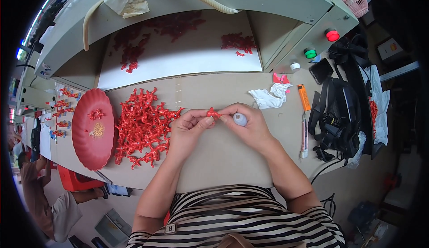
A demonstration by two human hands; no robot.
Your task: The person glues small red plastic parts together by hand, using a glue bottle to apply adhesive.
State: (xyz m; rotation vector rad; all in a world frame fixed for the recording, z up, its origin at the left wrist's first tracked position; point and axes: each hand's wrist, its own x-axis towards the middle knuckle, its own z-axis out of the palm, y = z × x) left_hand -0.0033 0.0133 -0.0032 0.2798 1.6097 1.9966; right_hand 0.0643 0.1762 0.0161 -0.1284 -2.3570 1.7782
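Note:
A small red plastic figure (212, 112) is pinched between the fingertips of my left hand (191, 124) and my right hand (246, 124), above the middle of the table. My right hand also keeps a small bottle with a pale rounded end (240, 119) tucked in its fingers. Just left of my left hand lies a big heap of red figures (142, 125). Beyond the heap, a red scalloped dish (94, 152) holds a few red pieces and a small pile of yellowish bits (97, 131).
A light-coloured cabinet (286, 0) with red and green buttons arches over a white board (178, 71) bearing more red parts. Right of my hands lie crumpled tissue (268, 98), an orange box (304, 97), a slim cutter-like tool (304, 136) and a black bag (335, 109). Another person (42, 194) sits far left.

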